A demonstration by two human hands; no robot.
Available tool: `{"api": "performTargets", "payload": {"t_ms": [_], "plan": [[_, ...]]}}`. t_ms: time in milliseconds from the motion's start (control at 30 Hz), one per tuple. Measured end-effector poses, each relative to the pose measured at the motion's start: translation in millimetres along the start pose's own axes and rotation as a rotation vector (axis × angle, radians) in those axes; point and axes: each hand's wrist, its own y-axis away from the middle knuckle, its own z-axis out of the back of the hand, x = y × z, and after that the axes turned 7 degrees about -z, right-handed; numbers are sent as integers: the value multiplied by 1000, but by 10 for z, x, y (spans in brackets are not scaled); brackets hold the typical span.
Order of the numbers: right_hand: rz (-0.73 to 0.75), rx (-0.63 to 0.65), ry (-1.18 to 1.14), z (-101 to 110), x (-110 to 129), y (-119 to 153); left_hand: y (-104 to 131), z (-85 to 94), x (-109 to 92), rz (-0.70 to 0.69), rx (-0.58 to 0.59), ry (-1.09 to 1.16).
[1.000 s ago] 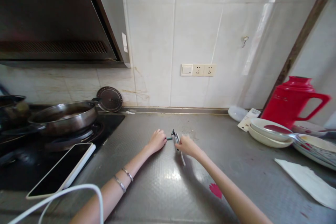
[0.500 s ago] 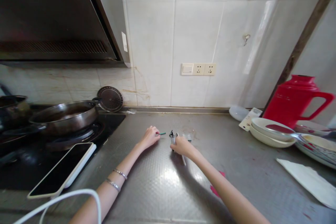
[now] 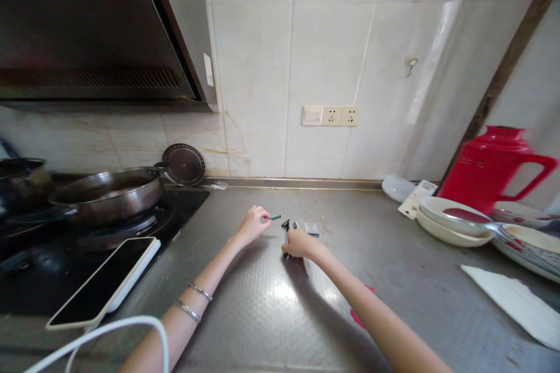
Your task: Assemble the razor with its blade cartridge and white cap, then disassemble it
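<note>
Between the thumb and fingers of my left hand (image 3: 254, 225) is a short, thin green stick (image 3: 275, 217), its free end pointing right, over the steel counter (image 3: 245, 315). My right hand (image 3: 300, 243) is closed low over the counter; what it grips is mostly covered by the fingers. Just beyond those fingers shows a small black piece (image 3: 286, 224); I cannot tell whether it joins the held thing. A pale narrow strip (image 3: 305, 266) sticks out below this hand. Right beside it lie a small clear plastic piece (image 3: 312, 227) and another dark green stick (image 3: 314, 235).
On the left, a phone (image 3: 105, 282) lies across the edge of the black hob, near a steel pan (image 3: 109, 192); a white cable (image 3: 109, 323) loops in front. To the right are stacked bowls (image 3: 452, 227), a red thermos jug (image 3: 490, 169) and a white napkin (image 3: 511, 303).
My left hand has risen slightly with the green stick, which now tilts up to the right. My right hand has turned a little and covers more of what it grips.
</note>
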Motion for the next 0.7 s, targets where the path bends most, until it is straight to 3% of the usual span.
{"api": "performTargets", "payload": {"t_ms": [267,433,700], "plan": [[75,21,-211,336,-389,17,-40,79,-226,-203,59,-101],[256,-208,-386,433,-621,20,-102,45,-420,-289,77,-110],[369,-364,-438,361,-822,64,-207,-66,-616,-351,104,-56]]}}
